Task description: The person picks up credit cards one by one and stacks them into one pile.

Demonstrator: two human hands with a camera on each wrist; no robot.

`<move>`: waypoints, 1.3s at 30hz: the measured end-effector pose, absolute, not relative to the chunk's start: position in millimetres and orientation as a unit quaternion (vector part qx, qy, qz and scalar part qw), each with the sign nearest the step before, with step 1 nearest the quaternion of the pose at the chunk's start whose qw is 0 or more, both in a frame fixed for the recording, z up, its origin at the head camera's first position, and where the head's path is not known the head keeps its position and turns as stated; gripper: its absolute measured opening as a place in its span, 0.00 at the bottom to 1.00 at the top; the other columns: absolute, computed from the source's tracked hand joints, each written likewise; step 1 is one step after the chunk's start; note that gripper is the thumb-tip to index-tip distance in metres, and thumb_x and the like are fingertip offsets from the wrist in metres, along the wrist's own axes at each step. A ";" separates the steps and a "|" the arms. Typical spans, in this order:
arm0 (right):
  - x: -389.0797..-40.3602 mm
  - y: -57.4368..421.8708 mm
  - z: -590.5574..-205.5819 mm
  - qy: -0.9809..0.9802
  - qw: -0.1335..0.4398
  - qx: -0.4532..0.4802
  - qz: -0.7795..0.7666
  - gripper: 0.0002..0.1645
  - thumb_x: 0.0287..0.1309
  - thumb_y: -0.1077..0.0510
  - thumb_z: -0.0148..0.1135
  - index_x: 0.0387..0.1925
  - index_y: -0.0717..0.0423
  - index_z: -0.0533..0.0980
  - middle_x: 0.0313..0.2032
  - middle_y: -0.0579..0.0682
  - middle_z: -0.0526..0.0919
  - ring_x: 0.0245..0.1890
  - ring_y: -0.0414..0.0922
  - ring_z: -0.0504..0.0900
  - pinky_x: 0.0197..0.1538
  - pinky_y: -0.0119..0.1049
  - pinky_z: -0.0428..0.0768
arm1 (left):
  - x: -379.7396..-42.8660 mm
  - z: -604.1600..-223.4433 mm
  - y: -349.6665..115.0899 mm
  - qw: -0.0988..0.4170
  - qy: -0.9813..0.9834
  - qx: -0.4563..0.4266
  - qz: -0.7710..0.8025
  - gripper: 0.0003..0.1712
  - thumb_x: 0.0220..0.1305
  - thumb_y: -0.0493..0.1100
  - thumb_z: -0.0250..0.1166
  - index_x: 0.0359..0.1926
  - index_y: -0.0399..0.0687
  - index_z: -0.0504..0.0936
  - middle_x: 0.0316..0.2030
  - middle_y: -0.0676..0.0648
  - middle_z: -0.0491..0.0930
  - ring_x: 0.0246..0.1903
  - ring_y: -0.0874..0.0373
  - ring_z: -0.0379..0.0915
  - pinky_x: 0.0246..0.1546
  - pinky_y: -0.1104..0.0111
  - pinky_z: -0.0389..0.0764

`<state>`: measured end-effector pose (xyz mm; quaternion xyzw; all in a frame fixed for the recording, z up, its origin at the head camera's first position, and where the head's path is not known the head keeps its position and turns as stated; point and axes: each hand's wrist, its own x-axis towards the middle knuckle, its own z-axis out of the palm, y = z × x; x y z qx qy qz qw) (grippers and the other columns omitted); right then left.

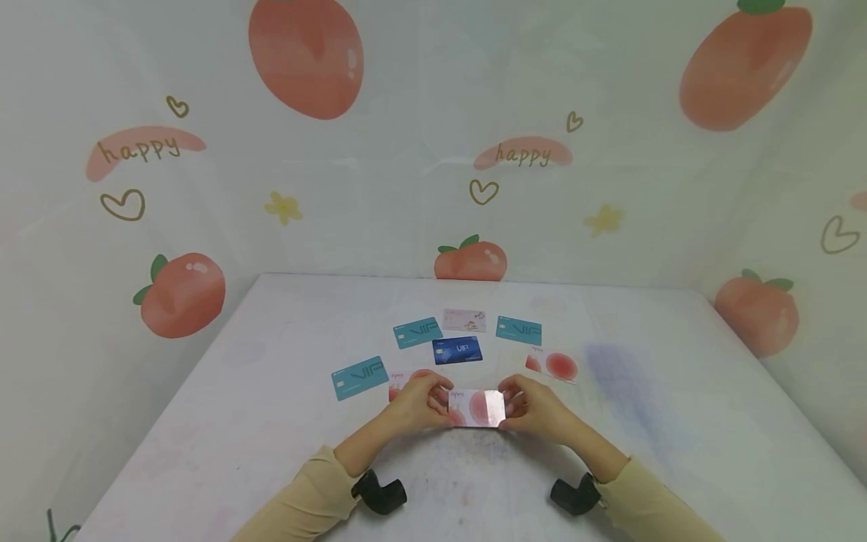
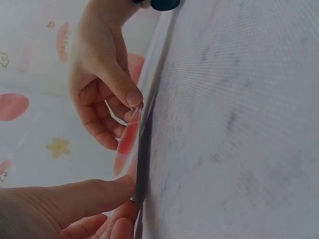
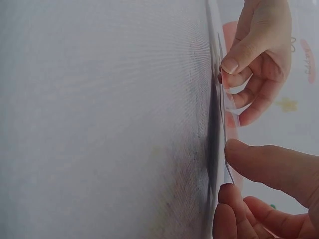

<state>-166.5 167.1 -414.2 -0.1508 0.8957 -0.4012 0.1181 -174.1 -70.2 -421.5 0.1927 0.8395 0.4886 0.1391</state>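
Both hands pinch one white card with a pink round print (image 1: 469,407) by its short ends, close above the table. My left hand (image 1: 415,404) grips the left end, thumb at the near edge. At the right end my right hand (image 1: 539,410) holds it the same way. Glare covers part of the card's face. In the right wrist view the card's thin edge (image 3: 223,119) runs between the two thumbs. Partly hidden behind the left hand lies a similar card with a red print (image 1: 398,384).
Around them lie a teal VIP card (image 1: 360,378) at left, two more teal cards (image 1: 418,333) farther back, a dark blue VIP card (image 1: 457,350), a pale pink card (image 1: 464,320) and a red-circle card (image 1: 561,366) at right. The white table (image 1: 271,452) meets a peach-print curtain (image 1: 379,188).
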 end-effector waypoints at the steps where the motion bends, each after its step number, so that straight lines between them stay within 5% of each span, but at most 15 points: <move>1: -166.5 167.2 -414.3 0.896 0.119 -0.151 -0.401 0.28 0.41 0.62 0.73 0.46 0.63 0.71 0.37 0.53 0.78 0.32 0.41 0.76 0.37 0.32 0.82 | -174.1 -421.6 -70.2 0.138 0.841 0.193 0.486 0.28 0.44 0.30 0.72 0.49 0.28 0.73 0.33 0.43 0.76 0.28 0.58 0.78 0.34 0.72 0.81; 39: -162.3 166.0 -416.4 0.899 0.112 -0.167 -0.390 0.27 0.41 0.63 0.73 0.43 0.63 0.70 0.33 0.52 0.76 0.30 0.41 0.75 0.37 0.32 0.82 | -169.5 -422.8 -65.2 0.136 0.863 0.184 0.449 0.26 0.45 0.31 0.71 0.49 0.33 0.74 0.33 0.44 0.75 0.26 0.61 0.69 0.28 0.78 0.77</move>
